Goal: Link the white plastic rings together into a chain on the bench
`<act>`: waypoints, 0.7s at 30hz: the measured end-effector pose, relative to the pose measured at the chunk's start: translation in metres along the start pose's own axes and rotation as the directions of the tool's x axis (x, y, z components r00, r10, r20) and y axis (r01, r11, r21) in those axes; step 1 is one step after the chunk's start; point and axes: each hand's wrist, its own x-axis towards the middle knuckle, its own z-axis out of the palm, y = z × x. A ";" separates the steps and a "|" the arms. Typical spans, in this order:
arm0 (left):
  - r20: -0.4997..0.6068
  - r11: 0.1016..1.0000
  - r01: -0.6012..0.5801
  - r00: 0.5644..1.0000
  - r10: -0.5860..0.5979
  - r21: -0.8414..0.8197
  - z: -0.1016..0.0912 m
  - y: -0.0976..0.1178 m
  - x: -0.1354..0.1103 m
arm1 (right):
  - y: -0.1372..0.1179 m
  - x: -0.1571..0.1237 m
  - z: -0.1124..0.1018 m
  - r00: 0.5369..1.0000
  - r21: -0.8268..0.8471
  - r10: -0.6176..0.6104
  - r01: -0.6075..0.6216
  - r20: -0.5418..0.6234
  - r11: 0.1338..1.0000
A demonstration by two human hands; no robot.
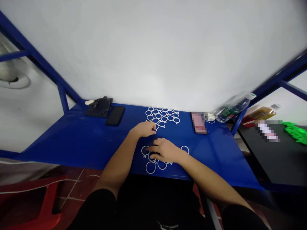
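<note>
Several thin white plastic rings (164, 114), each with a small tab, lie in close rows at the back of the blue table. My left hand (145, 129) is at the front edge of these rows, fingers curled down onto a white ring (157, 126) that it partly hides. Closer to me, my right hand (166, 150) reaches over a loose group of the same rings, its fingers somewhat apart. Its index fingertip is at the edge of one ring (142, 150). Another ring (151, 167) lies in front of that hand, and one (185, 146) shows beyond its wrist.
A black phone (115, 115) and a dark flat item (99, 107) lie at the back left of the blue table (79, 140). At the back right are a blurred-out phone (199, 123), a white cable (211, 117) and a leaning clear bottle (236, 108). Blue metal bars flank both sides.
</note>
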 end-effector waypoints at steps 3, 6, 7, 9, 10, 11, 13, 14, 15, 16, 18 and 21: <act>-0.065 0.999 -0.012 0.998 0.009 -0.046 -0.003 0.006 0.000 | 0.000 0.002 0.006 1.000 -0.042 0.018 -0.017 0.023 0.999; -0.098 0.993 -0.044 0.995 0.033 -0.107 -0.004 0.015 0.001 | 0.012 -0.001 0.004 0.996 -0.064 0.086 -0.087 -0.018 0.994; -0.124 0.991 -0.061 0.991 0.046 -0.121 -0.004 0.018 0.001 | 0.017 -0.003 0.002 0.993 -0.062 0.111 -0.113 -0.044 0.992; -0.195 0.983 -0.106 0.978 0.075 -0.152 -0.005 0.023 0.002 | 0.028 -0.009 -0.003 0.981 -0.029 0.159 -0.163 -0.113 0.986; -0.237 0.976 -0.133 0.967 0.090 -0.171 -0.005 0.024 0.003 | 0.034 -0.011 -0.007 0.968 -0.003 0.190 -0.193 -0.167 0.981; -0.282 0.969 -0.162 0.954 0.105 -0.186 -0.006 0.026 0.003 | 0.038 -0.014 -0.010 0.945 0.033 0.228 -0.227 -0.233 0.973; -0.372 0.955 -0.224 0.918 0.139 -0.195 -0.005 0.030 0.004 | 0.045 -0.019 -0.016 0.866 0.125 0.319 -0.293 -0.385 0.948; -0.412 0.949 -0.255 0.897 0.160 -0.187 -0.004 0.032 0.004 | 0.048 -0.020 -0.017 0.815 0.173 0.360 -0.316 -0.454 0.933; -0.440 0.944 -0.281 0.880 0.182 -0.173 -0.003 0.034 0.004 | 0.049 -0.021 -0.019 0.766 0.215 0.393 -0.330 -0.509 0.919; -0.458 0.941 -0.300 0.866 0.200 -0.155 -0.001 0.036 0.004 | 0.050 -0.022 -0.019 0.726 0.246 0.416 -0.335 -0.548 0.909; -0.473 0.940 -0.318 0.852 0.225 -0.125 0.004 0.039 0.004 | 0.050 -0.022 -0.019 0.683 0.284 0.437 -0.333 -0.586 0.899; -0.488 0.943 -0.320 0.840 0.236 -0.096 0.009 0.042 0.005 | 0.048 -0.022 -0.016 0.675 0.304 0.447 -0.328 -0.587 0.895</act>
